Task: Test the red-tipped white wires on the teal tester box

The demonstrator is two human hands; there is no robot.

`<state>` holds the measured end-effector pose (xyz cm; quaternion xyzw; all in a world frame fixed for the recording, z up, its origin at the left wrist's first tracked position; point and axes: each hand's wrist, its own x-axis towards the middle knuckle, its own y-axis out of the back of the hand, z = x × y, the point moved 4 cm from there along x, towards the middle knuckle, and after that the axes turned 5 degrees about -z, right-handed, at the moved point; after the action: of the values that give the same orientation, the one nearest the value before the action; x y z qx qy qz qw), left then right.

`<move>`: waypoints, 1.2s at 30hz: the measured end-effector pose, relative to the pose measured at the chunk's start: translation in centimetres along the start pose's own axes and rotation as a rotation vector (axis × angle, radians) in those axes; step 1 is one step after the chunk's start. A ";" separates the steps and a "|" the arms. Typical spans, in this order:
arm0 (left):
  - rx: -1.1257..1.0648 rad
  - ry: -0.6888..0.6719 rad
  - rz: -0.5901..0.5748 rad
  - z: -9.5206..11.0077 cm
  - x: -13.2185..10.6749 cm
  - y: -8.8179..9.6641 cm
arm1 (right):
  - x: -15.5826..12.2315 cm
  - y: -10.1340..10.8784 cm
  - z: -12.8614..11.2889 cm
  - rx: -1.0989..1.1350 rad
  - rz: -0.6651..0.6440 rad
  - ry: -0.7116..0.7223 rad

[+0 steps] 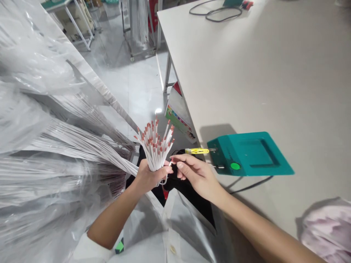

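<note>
My left hand point(150, 176) is closed around a thick bundle of white wires point(155, 146) whose bare copper-coloured tips fan upward. The wires trail off to the left into a long sheaf point(74, 146) wrapped in clear plastic. My right hand point(195, 172) is next to the bundle, thumb and forefinger pinched on a single white wire at the bundle's right side. Just beyond the right hand, a teal box point(248, 153) with a green button point(235, 166) sits at the table edge, with a yellow-handled probe point(196, 151) sticking out of its left face.
The grey table point(260, 73) fills the right side, with a black cable coil point(219, 14) at its far end and pale pink cloth point(327, 228) at the near right. A colourful carton point(179, 115) stands on the floor under the table edge. Metal racks point(137, 29) stand behind.
</note>
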<state>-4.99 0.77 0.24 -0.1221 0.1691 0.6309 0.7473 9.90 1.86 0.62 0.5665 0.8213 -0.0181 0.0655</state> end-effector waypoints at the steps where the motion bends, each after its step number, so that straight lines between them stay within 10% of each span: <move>1: -0.006 -0.008 -0.010 0.1 0.0 -0.1 | -0.1 -0.1 -0.4 -0.077 0.008 0.092; 7: 0.008 -0.008 0.010 -0.4 -0.1 -0.7 | -0.2 0.0 -2.2 -0.458 0.055 0.409; 16: -0.013 -0.001 0.007 0.1 -0.1 -0.9 | 0.1 0.1 1.0 0.193 -0.185 -0.384; 28: 0.137 -0.080 -0.067 -0.4 0.5 -1.8 | -0.9 0.9 -1.4 -0.765 -0.020 0.426; 36: 0.047 -0.056 -0.003 -1.0 1.5 -2.1 | -2.4 2.9 -3.2 -1.357 0.172 0.632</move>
<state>-2.75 1.35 -1.36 -0.0871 0.1624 0.6287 0.7555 13.18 1.00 4.23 0.4420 0.5848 0.6605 0.1624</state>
